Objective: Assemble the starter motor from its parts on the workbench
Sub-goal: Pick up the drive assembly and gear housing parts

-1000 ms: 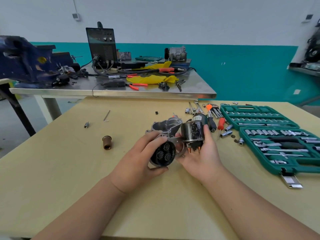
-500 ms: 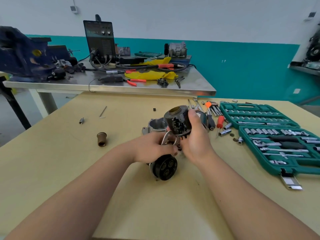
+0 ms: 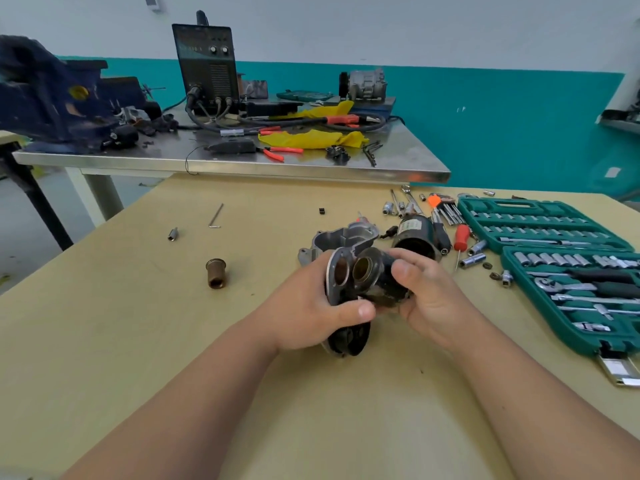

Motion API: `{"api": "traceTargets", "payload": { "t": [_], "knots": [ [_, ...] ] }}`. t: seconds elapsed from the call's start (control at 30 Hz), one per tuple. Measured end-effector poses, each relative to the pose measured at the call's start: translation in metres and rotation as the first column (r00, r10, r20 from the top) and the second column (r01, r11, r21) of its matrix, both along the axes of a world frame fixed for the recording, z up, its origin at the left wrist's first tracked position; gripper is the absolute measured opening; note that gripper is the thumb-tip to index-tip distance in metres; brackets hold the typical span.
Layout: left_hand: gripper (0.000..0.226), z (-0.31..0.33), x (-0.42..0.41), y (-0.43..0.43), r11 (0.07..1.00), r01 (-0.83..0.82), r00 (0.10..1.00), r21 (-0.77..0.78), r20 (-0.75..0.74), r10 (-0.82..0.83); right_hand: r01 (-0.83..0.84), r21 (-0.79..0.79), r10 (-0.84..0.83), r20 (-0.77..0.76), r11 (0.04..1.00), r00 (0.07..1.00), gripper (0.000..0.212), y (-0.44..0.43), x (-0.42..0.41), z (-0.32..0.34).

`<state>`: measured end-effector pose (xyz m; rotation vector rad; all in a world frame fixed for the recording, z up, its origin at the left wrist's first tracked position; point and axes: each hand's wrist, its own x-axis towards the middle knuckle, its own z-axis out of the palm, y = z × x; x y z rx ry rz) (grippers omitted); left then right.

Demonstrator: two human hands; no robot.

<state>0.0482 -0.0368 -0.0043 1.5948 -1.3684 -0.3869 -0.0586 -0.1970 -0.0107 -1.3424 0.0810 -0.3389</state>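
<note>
Head view puts the part-built starter between my two hands, held just above the worktop (image 3: 138, 341). My left hand (image 3: 304, 317) is wrapped round the end plate (image 3: 333, 271), thumb laid across its lower front. My right hand (image 3: 429, 299) grips the dark cylinder (image 3: 384, 275) that sits against that plate, thumb on top. Two round bores in the plate face me.

I judge the job to be somewhere in its early-to-middle part. These two pieces look mated, but I can see no fasteners holding them. The aluminium housing (image 3: 341, 237) lies on the worktop just behind my hands, with the black motor body (image 3: 414, 233) on its side beside it. The bronze sleeve (image 3: 215, 273) stands well apart to the left. All three look unfitted. The socket set (image 3: 540, 230) lies open on the right.
</note>
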Motion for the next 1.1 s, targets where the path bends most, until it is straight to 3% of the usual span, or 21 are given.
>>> {"api": "traceTargets", "payload": {
  "t": [0.13,0.23,0.37,0.5,0.63,0.73,0.83,0.97,1.1],
  "knots": [
    [0.097,0.001,0.0,0.0,0.995,0.102,0.99,0.017,-0.103,-0.099,-0.016,0.042,0.016,0.021,0.999,1.0,0.104,0.002,0.0,0.001],
    [0.087,0.002,0.005,0.004,0.994,0.103,0.983,-0.02,-0.149,-0.105,-0.016,0.079,0.015,0.013,0.997,1.0,0.115,0.004,-0.001,0.002],
    [0.062,0.0,0.005,0.003,0.995,0.052,0.969,-0.09,-0.237,-0.072,-0.06,0.151,0.048,0.083,0.987,0.995,0.074,0.003,-0.001,-0.002],
    [0.061,-0.005,0.001,0.0,0.987,-0.094,0.98,-0.129,-0.188,0.069,-0.076,0.241,0.05,0.114,0.968,0.992,0.065,0.005,0.0,-0.005],
    [0.048,-0.003,-0.011,0.001,0.986,-0.116,0.991,-0.121,-0.083,0.106,0.099,0.329,-0.09,-0.042,0.939,0.995,0.047,0.006,-0.002,-0.002],
    [0.048,-0.003,-0.022,-0.002,0.984,-0.147,0.989,-0.103,-0.037,0.144,0.313,0.374,-0.232,-0.248,0.873,0.941,0.052,0.008,0.0,0.004],
    [0.06,-0.005,-0.029,-0.008,0.963,-0.261,0.965,-0.073,0.001,0.261,0.476,0.132,-0.425,-0.291,0.869,0.857,0.054,0.007,0.0,0.014],
    [0.079,-0.012,-0.034,-0.015,0.935,-0.349,0.931,-0.064,0.086,0.354,0.523,-0.266,-0.569,-0.14,0.81,0.81,0.06,0.019,0.001,0.03],
    [0.064,-0.009,-0.032,-0.012,0.931,-0.357,0.931,-0.077,0.049,0.362,0.346,-0.492,-0.43,-0.066,0.799,0.9,0.048,0.024,-0.003,0.04]
  ]
}}
